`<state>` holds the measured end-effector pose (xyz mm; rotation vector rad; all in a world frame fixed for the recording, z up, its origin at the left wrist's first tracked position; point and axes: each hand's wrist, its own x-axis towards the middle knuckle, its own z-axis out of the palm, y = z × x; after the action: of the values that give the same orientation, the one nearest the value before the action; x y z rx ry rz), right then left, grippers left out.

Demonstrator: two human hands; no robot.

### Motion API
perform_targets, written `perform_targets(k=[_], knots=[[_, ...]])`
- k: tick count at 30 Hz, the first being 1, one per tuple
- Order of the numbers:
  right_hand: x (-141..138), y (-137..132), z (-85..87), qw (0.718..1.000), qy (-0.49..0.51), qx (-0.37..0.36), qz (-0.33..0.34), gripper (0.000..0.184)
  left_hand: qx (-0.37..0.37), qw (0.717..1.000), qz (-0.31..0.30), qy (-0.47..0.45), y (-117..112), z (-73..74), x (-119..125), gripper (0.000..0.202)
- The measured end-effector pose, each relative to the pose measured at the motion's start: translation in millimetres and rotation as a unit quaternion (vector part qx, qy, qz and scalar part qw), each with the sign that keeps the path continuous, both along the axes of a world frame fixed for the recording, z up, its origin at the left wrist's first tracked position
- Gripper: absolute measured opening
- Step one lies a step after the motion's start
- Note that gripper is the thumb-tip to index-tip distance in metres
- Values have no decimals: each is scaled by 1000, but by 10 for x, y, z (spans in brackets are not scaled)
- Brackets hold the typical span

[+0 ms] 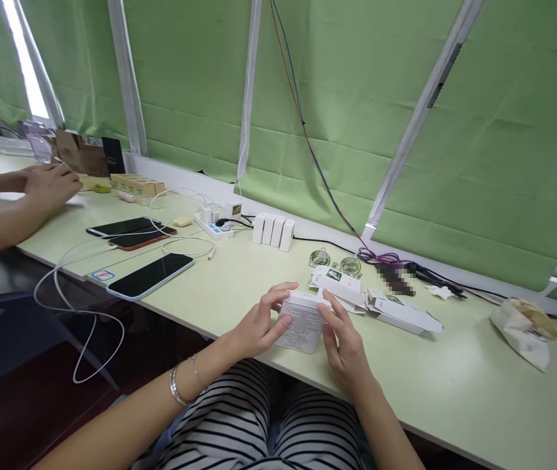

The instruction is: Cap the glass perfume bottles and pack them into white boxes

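A small white box (301, 326), its near side covered in fine grey print, stands upright at the table's front edge. My left hand (267, 320) grips its left side, thumb across the printed face. On the opposite side, my right hand (341, 336) has its fingers at the top right corner of the box. Just behind lie two white cartons with opened flaps, one carton (340, 287) straight ahead and another carton (400, 313) to the right. Two round clear glass bottles (350, 266) with greenish patterns rest beyond them.
Several white boxes (272, 232) stand in a row near the wall. Phones (151, 277) and looping white cables lie left, by a power strip (214, 227). Another person's hands (51, 186) are at far left. A cloth bag (520, 333) sits right; wires (391, 258) run along the back.
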<state>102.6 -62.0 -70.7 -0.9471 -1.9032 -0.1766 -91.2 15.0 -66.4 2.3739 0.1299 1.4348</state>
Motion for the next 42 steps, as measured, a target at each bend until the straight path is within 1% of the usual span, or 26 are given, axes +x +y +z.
perform_targets(k=[5,15,17,21,24,27,28,30,32,34,36,39,40,42], knots=[[-6,-4,6,1000,7,5,9,55,3,1000,5,15,8,-5,-14,28],[-10,6,16,1000,14,2,24,54,-2,1000,15,16,2,5,-14,24],[-11,9,16,1000,12,2,23,54,5,1000,15,13,1,4,-13,25],[-23,-5,5,1000,22,1,15,56,6,1000,12,10,-9,2,-22,35],[-40,-19,3,998,51,-35,20,52,-20,999,25,35,-18,8,-30,32],[-55,-7,20,985,115,-129,20,41,-86,994,39,59,-18,26,-19,27],[-58,3,30,974,147,-169,22,39,-120,990,39,69,-14,34,-12,29],[-59,27,54,943,223,-244,34,39,-194,976,26,94,-1,48,2,39],[-58,42,78,903,306,-297,46,42,-251,962,-1,111,19,56,8,51],[-56,43,98,856,391,-334,53,47,-285,951,-30,115,44,55,2,57],[-55,32,113,804,465,-364,65,50,-299,946,-44,116,65,47,-10,58],[-44,19,126,733,546,-392,104,52,-281,951,-53,120,74,43,-25,63],[-36,21,125,716,562,-397,116,51,-269,954,-57,123,69,47,-27,63],[-12,36,114,697,582,-397,131,46,-244,959,-63,133,54,59,-29,61]])
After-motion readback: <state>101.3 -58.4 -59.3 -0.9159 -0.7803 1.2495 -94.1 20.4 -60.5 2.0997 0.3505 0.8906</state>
